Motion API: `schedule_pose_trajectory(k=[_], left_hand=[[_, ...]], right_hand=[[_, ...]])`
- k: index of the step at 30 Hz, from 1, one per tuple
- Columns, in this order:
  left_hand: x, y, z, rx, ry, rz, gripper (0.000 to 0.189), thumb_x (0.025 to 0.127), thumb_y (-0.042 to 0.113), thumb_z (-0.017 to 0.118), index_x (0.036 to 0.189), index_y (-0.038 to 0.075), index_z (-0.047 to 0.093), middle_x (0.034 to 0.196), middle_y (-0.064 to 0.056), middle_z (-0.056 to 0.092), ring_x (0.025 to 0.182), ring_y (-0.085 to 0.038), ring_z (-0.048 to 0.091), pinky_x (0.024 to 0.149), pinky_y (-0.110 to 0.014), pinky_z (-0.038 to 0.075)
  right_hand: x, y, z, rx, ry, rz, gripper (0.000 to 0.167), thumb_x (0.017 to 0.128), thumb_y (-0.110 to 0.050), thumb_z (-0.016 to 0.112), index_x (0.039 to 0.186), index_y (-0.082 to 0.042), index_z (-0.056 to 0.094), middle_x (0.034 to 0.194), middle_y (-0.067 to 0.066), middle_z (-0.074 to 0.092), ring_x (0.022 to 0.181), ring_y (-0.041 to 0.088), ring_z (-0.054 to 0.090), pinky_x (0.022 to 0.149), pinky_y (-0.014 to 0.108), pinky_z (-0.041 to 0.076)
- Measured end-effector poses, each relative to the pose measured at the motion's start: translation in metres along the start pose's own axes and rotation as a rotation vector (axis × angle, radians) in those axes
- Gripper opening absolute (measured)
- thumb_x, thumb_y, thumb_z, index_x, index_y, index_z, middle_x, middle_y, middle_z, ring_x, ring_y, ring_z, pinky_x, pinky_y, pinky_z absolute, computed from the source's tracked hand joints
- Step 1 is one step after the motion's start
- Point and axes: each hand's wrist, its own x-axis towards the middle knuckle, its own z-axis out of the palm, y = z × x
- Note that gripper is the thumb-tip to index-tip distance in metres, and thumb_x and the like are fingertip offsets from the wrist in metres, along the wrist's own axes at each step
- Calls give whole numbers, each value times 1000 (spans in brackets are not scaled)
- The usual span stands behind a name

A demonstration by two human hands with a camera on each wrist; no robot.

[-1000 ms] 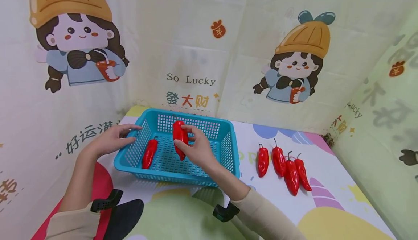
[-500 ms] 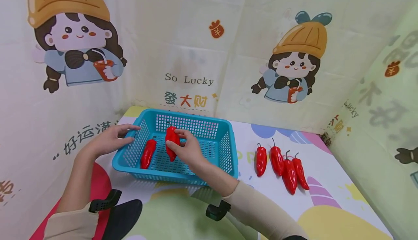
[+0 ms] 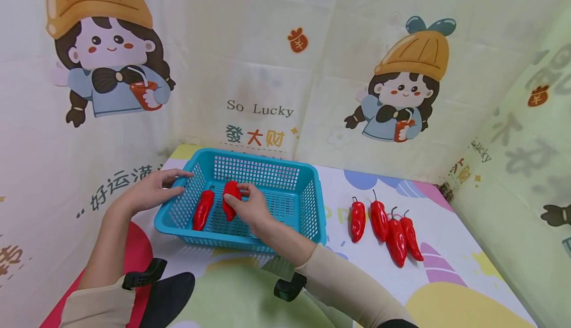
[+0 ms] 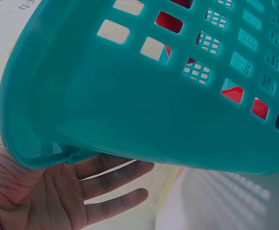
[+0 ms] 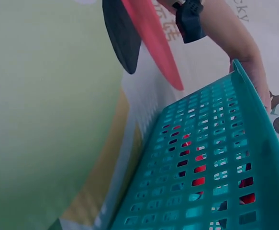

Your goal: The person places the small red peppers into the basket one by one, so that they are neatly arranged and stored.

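In the head view my right hand (image 3: 253, 210) pinches a red chili pepper (image 3: 230, 200) between thumb and fingers, low inside a blue plastic basket (image 3: 319, 204). Another red chili pepper (image 3: 203, 210) lies to its left on the basket floor. My left hand (image 3: 152, 189) rests at the basket's left rim, index finger and thumb reaching over it. In the left wrist view the other fingers of the left hand (image 4: 58, 194) stretch loosely along the outside of the basket (image 4: 110, 105). The right wrist view shows the basket's perforated side (image 5: 261, 158), with red showing through the holes; the right hand is hidden there.
Several more red chili peppers (image 3: 397, 241) lie on the patterned tabletop (image 3: 339, 288), right of the basket. A printed cloth (image 3: 250, 75) hangs behind and at both sides. Each wrist wears a black camera device (image 3: 290, 287).
My right hand has moved left and down with the chili pepper, lowering it toward the basket floor beside the other pepper. The left hand stays at the rim.
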Motion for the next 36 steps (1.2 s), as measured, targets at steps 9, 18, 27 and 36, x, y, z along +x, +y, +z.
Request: schedule_pose_trajectory(k=[9,18,27,36], left_hand=[[-1,-1,0,0,2,15,63,93,20,73,149,4,49,149,-36,43,129,-63,44,80,-54,62],[0,-1,1,4,-6,11,64,93,20,74,149,3,48,149,-36,42,129,-63,44,80,-53,62],[0,-1,1,8,-1,20,63,93,19,74,148,3,49,149,-36,43,129,-62,45,80,-53,62],[1,1,-1,-6,-4,17,62,94,18,73,149,3,49,149,-36,42,129,-63,44,82,-54,62]], right_hand=[[-3,4,2,-63,-57,-35,47,99,-29,68,140,-10,55,147,17,49,128,32,54,98,45,55],[-6,5,-3,-61,-65,-54,43,100,-31,67,138,-14,56,147,13,50,126,29,56,95,42,56],[-12,3,-14,-70,-62,-145,48,99,-34,67,141,-15,55,146,7,52,120,23,60,88,38,59],[-19,-3,-37,-43,-51,-214,51,101,-36,65,144,-13,52,143,6,55,119,25,63,91,41,59]])
